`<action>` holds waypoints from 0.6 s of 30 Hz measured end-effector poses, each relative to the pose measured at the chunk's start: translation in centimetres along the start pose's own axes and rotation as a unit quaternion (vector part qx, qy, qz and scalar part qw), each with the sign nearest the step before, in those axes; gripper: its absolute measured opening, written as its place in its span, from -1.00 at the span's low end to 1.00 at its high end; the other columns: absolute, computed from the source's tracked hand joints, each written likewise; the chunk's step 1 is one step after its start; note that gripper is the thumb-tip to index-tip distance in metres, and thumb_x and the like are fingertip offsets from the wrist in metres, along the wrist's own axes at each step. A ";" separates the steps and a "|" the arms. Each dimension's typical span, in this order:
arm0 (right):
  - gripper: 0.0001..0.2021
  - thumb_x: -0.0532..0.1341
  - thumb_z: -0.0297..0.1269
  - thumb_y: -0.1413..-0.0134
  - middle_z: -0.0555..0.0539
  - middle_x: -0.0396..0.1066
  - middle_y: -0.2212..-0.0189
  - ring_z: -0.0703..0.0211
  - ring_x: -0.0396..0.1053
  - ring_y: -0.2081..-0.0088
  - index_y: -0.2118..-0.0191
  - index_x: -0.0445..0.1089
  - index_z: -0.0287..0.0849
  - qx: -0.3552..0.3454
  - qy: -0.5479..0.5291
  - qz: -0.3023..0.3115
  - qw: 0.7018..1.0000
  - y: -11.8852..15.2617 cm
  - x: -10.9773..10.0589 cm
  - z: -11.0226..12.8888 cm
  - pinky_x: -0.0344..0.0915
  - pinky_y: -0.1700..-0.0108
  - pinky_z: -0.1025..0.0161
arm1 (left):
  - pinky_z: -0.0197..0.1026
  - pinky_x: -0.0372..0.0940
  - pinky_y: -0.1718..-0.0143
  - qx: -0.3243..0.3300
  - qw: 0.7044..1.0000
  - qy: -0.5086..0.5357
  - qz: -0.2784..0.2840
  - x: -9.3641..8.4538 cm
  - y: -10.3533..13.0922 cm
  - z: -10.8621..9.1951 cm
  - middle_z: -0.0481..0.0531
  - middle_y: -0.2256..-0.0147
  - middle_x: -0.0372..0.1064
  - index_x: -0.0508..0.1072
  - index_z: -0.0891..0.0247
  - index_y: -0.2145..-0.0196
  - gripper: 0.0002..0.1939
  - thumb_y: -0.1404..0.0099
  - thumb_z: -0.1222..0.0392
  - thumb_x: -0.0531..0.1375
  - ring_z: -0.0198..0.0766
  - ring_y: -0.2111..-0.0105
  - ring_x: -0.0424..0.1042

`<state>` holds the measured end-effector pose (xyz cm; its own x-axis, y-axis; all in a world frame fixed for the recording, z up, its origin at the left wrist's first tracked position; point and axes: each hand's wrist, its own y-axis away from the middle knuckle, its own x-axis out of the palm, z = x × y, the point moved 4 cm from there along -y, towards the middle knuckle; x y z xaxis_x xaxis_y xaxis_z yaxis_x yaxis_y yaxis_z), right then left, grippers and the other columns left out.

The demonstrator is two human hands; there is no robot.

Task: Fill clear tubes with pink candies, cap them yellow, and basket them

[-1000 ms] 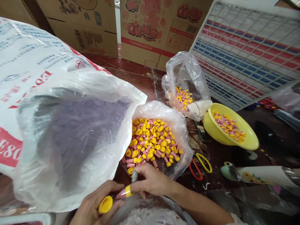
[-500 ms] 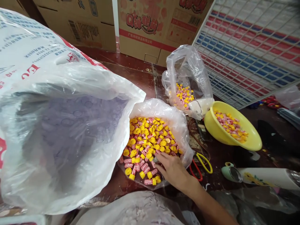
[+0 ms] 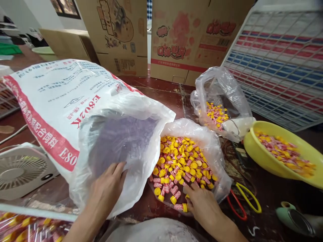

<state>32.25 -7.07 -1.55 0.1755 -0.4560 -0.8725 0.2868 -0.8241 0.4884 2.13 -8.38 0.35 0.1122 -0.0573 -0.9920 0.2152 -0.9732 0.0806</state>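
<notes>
My left hand (image 3: 111, 183) is at the mouth of a white printed sack (image 3: 85, 84), its fingers bent and close together. Whatever is under those fingers is hidden from me. Clear plastic tubes (image 3: 136, 148) lie deeper in the sack, hazy behind its film. On the right, my right hand (image 3: 202, 203) rests at the near edge of a heap of small pink-and-white patterned tubes with yellow caps (image 3: 180, 161). Its forefinger and thumb are apart, with a yellow cap close to them. The heap lies on an opened clear plastic bag (image 3: 213, 148).
Behind the heap sits another clear bag (image 3: 224, 84) of capped tubes. A yellow basin (image 3: 254, 144) holds more. Red-and-yellow-handled scissors (image 3: 248, 201) lie at right. A white fan (image 3: 22, 171) stands left, cardboard boxes (image 3: 171, 43) at the back, a white wire rack (image 3: 277, 67) back right.
The view has swung up and left, so the fan and more of the sack show. My left hand has come into view at the sack's mouth. My right hand stays at the heap.
</notes>
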 end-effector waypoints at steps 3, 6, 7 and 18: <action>-0.72 0.15 -0.53 -0.19 -0.17 0.56 0.13 -0.04 0.60 0.22 0.08 0.50 -0.11 0.004 -0.026 -0.022 0.999 0.5 0.3 -1.3 0.30 0.30 0.25 | -0.10 0.38 0.42 -0.023 1.000 -0.003 -0.009 0.2 -4.1 -3.5 0.32 0.18 0.59 0.41 0.39 -0.06 -0.59 -0.50 0.02 0.01 0.12 0.29 0.64; -0.82 0.14 -0.50 -0.20 -0.12 0.54 0.25 0.02 0.56 0.26 0.22 0.47 -0.14 -0.023 -0.094 -0.077 0.992 1.1 0.3 -2.1 0.29 0.28 0.25 | -0.08 0.38 0.42 -0.033 0.999 0.024 -0.019 1.0 -5.9 -4.2 0.31 0.33 0.59 0.37 0.47 -0.04 -0.59 -0.48 0.04 0.03 0.13 0.37 0.63; -0.85 0.15 -0.48 -0.20 -0.10 0.52 0.29 0.04 0.54 0.27 0.28 0.44 -0.15 -0.041 -0.133 -0.098 0.985 1.3 0.3 -2.1 0.29 0.27 0.24 | -0.06 0.39 0.40 -0.033 0.998 0.037 -0.026 1.2 -5.9 -3.8 0.30 0.32 0.59 0.37 0.45 -0.04 -0.61 -0.47 0.06 0.03 0.13 0.37 0.62; -0.65 0.43 -0.04 -0.05 0.02 0.49 0.52 0.28 0.41 0.54 0.25 0.42 -0.21 -0.134 -0.759 0.051 0.635 0.0 -1.9 4.3 0.31 0.49 0.38 | -0.18 0.50 0.05 0.091 0.926 0.367 -0.016 0.0 3.5 -0.5 0.07 0.09 0.55 0.37 0.13 0.23 -0.82 -0.35 0.00 0.19 -0.13 0.07 0.58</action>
<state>27.85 -7.66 0.10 -0.8460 -0.4682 0.2552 0.5322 -0.7707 0.3505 3.33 -11.73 0.67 0.7512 0.0739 -0.6559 0.0708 -0.9970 -0.0313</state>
